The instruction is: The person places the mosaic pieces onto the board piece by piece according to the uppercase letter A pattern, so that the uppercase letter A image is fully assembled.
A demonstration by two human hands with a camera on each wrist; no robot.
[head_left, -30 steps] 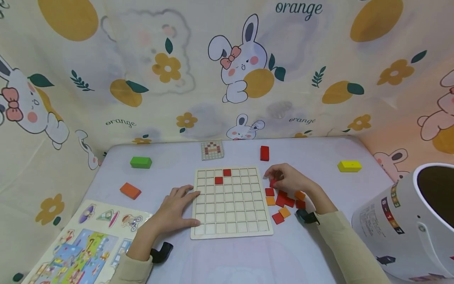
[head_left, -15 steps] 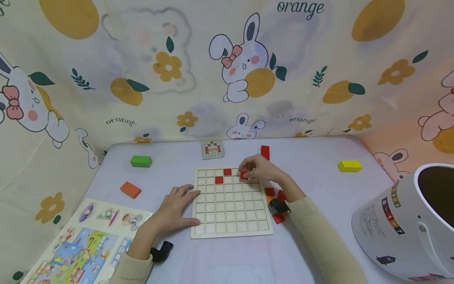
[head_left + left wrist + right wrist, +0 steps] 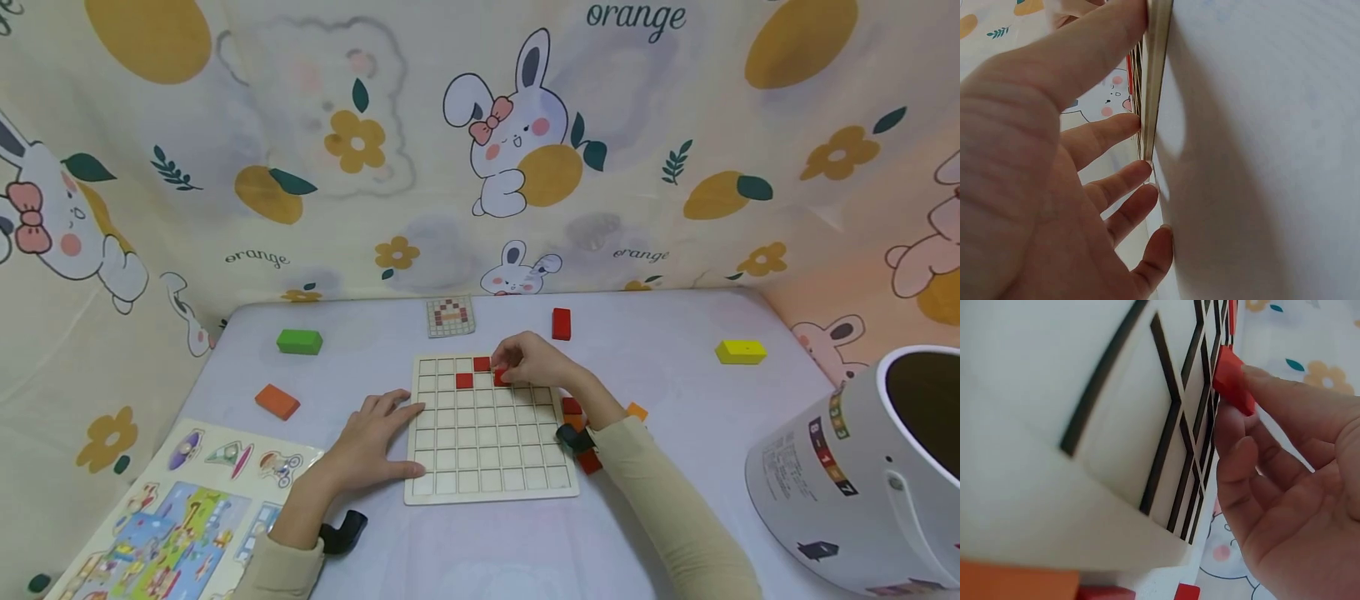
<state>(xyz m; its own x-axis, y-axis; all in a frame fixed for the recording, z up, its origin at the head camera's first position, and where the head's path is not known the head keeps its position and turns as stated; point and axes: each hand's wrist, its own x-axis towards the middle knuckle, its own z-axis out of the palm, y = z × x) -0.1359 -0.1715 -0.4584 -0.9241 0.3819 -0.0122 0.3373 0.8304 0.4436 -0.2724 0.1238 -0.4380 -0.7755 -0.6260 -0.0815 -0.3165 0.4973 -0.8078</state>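
A pale gridded board (image 3: 487, 437) lies flat on the white table. Two red square tiles sit in its upper rows, one in the top row (image 3: 482, 364) and one a row lower to the left (image 3: 464, 381). My right hand (image 3: 538, 361) pinches another red tile (image 3: 1232, 381) between thumb and fingers, over the board's second row. In the right wrist view this tile is tilted, its edge at the grid. With fingers spread, my left hand (image 3: 375, 442) rests at the board's left edge; fingertips and thumb touch it.
Loose red (image 3: 588, 462) and orange (image 3: 637, 412) tiles lie right of the board, partly hidden by my right arm. A pattern card (image 3: 451, 317) is behind it. Around stand green (image 3: 299, 342), orange (image 3: 277, 402), red (image 3: 561, 324) and yellow (image 3: 741, 352) blocks, a picture puzzle (image 3: 180, 533) and a white bucket (image 3: 817, 467).
My right hand has carried the red tile leftward from the loose tiles onto the board's upper rows. The left hand has stayed at the board's edge.
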